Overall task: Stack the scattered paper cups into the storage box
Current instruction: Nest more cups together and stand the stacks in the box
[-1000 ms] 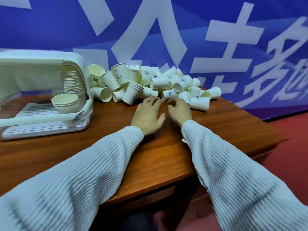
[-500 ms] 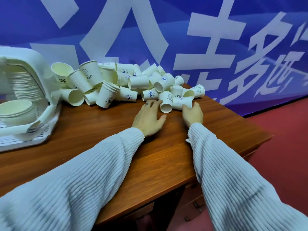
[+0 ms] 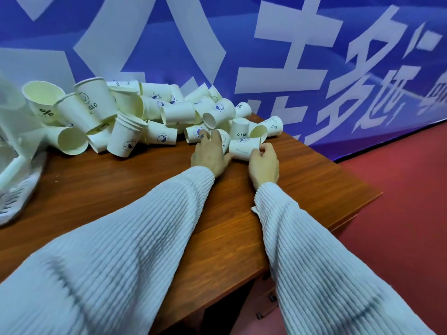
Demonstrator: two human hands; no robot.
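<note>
A heap of several white paper cups [image 3: 135, 117] lies scattered along the back of the wooden table [image 3: 121, 194]. My right hand [image 3: 264, 163] pinches a cup lying on its side [image 3: 242, 148] at the heap's right end. My left hand [image 3: 210, 153] grips another small cup [image 3: 224, 139] just left of it. The white storage box [image 3: 14, 170] shows only as a blurred corner at the left edge.
A blue banner with large white characters [image 3: 290, 56] hangs right behind the cups. The table's right edge [image 3: 358, 209] drops to a red floor [image 3: 399, 226]. A drawer front with metal fittings [image 3: 266, 308] sits under the tabletop.
The view has swung right, pushing the storage box almost out of frame. Both hands reached forward into the heap's right end and closed on a cup each.
</note>
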